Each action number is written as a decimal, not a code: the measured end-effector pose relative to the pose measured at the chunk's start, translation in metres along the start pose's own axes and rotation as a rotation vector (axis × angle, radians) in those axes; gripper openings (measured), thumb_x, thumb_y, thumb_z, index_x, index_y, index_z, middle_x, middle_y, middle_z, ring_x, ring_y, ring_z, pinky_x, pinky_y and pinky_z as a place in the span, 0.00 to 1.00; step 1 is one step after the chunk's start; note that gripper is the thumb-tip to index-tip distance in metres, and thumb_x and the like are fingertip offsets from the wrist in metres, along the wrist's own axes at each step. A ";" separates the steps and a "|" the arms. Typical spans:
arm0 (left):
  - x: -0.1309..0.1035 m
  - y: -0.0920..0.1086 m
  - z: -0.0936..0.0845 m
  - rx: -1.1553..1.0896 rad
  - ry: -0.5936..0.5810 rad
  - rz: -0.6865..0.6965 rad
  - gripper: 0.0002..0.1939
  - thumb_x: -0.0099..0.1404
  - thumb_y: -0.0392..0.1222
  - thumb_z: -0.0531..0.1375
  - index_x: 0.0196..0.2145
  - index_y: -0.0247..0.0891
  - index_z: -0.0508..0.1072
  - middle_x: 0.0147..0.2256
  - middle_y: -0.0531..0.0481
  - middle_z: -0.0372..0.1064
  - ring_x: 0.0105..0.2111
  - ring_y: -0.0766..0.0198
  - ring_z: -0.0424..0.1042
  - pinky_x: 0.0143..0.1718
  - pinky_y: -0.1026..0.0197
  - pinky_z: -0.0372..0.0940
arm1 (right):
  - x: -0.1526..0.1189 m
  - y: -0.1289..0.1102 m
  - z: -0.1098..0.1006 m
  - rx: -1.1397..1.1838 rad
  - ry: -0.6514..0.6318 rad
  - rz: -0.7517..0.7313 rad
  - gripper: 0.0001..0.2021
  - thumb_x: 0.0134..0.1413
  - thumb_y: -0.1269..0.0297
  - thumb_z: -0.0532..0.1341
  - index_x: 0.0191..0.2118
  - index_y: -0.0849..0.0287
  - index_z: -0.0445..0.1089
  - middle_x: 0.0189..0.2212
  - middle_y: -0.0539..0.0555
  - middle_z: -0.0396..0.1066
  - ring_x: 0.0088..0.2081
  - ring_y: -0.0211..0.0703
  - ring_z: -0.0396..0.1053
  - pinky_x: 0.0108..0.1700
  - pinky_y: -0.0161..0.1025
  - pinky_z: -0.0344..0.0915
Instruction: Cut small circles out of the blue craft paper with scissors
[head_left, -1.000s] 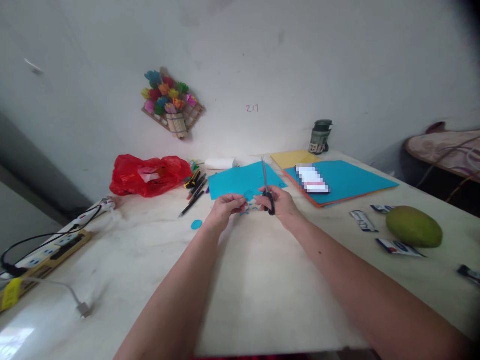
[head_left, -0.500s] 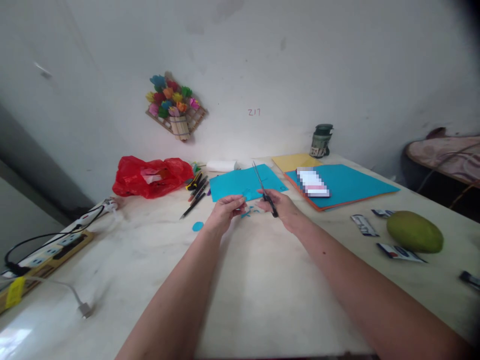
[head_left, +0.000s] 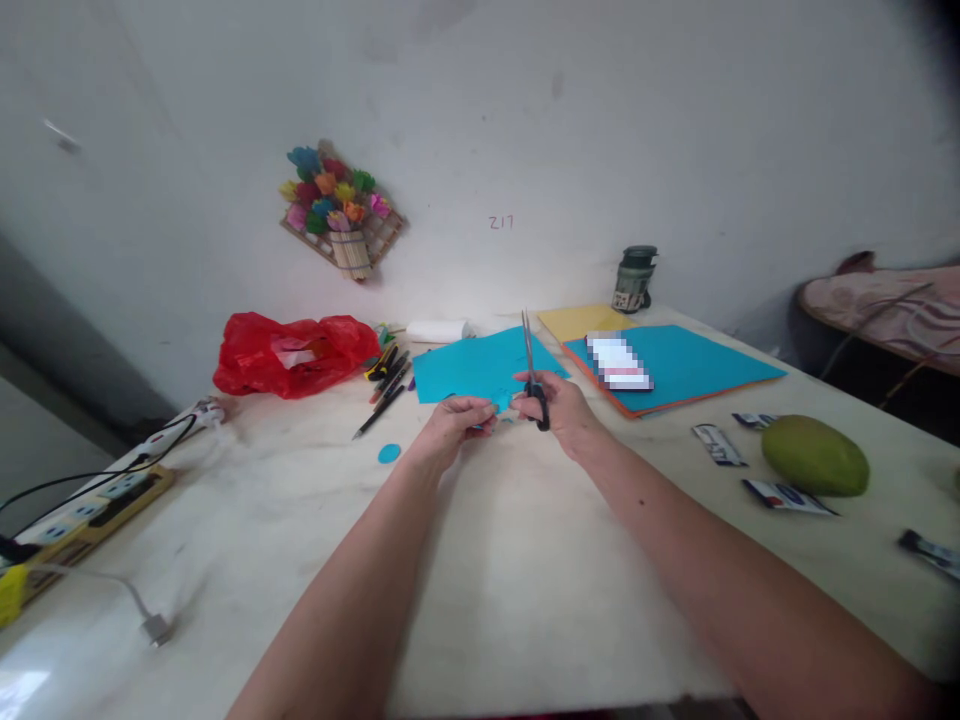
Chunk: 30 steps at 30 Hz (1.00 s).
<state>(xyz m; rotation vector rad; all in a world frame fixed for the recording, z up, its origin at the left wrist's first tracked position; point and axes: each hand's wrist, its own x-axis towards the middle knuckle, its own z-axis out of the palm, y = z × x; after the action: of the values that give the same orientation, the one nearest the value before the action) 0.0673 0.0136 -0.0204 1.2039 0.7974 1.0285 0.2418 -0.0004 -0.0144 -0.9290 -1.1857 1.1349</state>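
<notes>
My left hand (head_left: 450, 428) is closed, thumb and finger pinching a small piece of blue paper (head_left: 502, 400). My right hand (head_left: 568, 412) grips black-handled scissors (head_left: 535, 390), their long blades pointing up and away from me. The right fingertips are close beside the small piece; whether they touch it I cannot tell. Behind both hands lies a blue paper sheet (head_left: 465, 362). Tiny blue scraps are on the table just below the fingers. Left of my left hand rests a cut blue paper disc (head_left: 389, 454).
Left are a red plastic bag (head_left: 292, 355), several pens (head_left: 386, 385) and a power strip (head_left: 105, 510). To the right, a phone (head_left: 619, 362) lies on stacked coloured sheets (head_left: 697, 360), near small packets (head_left: 718, 445) and a green fruit (head_left: 815, 456). A bottle (head_left: 634, 280) stands behind.
The scissors have turned more upright, and the right fingertips have come nearer the small paper piece. The whole view has shifted slightly, so the table things appear further left.
</notes>
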 end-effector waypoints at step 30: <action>0.002 0.003 -0.004 -0.124 0.046 0.080 0.15 0.46 0.40 0.68 0.28 0.34 0.67 0.25 0.49 0.73 0.28 0.60 0.75 0.36 0.58 0.67 | -0.008 -0.008 -0.014 -0.362 -0.519 0.166 0.17 0.48 0.50 0.60 0.32 0.62 0.66 0.23 0.52 0.70 0.19 0.33 0.66 0.18 0.29 0.53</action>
<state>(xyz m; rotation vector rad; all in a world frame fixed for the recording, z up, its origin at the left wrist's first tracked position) 0.0641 0.0166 -0.0185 1.1168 0.7146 1.1578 0.2566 -0.0093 -0.0110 -1.0510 -1.8057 1.3702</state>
